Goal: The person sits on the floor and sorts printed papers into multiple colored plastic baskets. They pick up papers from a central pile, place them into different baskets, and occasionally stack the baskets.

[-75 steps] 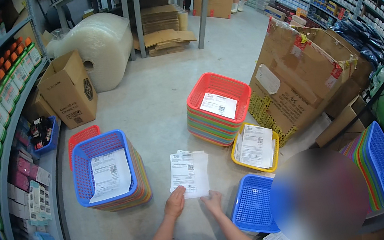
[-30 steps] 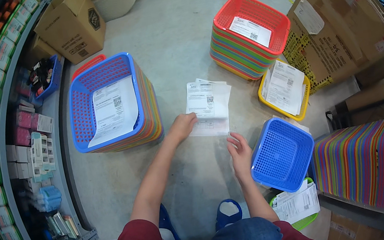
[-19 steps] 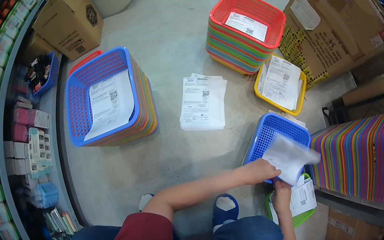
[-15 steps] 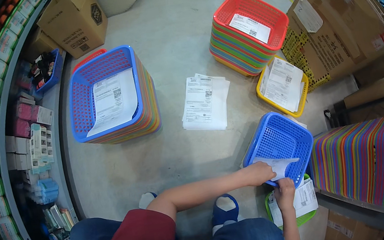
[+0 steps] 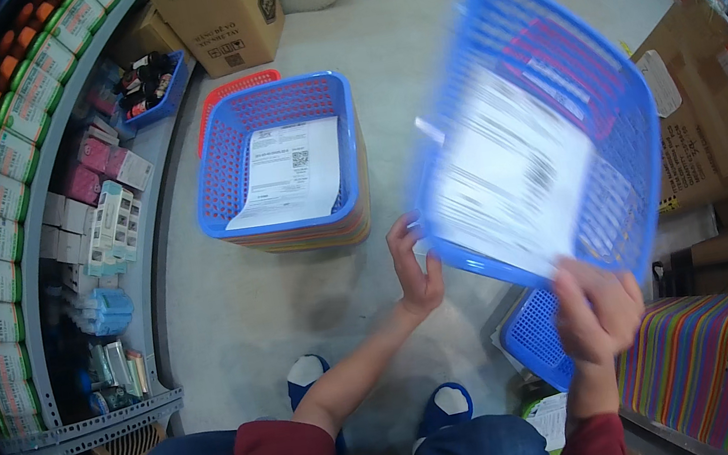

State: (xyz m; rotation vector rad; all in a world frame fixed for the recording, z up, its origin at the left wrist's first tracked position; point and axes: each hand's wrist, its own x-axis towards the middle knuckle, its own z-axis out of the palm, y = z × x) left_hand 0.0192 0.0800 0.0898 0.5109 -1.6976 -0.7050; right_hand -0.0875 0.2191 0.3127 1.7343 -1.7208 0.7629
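A blue plastic basket [image 5: 651,172], smeared by motion, is tilted up in front of me. Printed paper sheets [image 5: 508,176] lie in it. My right hand [image 5: 598,309] is closed on its near rim, next to the bottom edge of the sheets. At the basket's left corner my left hand [image 5: 416,267] has its fingers curled against the rim. Below, another blue basket [image 5: 534,339] stands on the floor, partly behind my right hand and forearm. Papers [image 5: 551,417] in a green basket show beside my right knee.
To the left stands a stack of baskets topped by a blue basket [image 5: 215,189] holding a printed sheet. A metal shelf [image 5: 167,154] with boxed goods runs along the left. Nested colourful baskets [image 5: 719,362] fill the lower right, with a large cardboard box [image 5: 716,105] beyond.
The blue basket has come up off the lower right, with my right hand on its near rim. My left hand has moved left to the basket's corner. The whole view has shifted.
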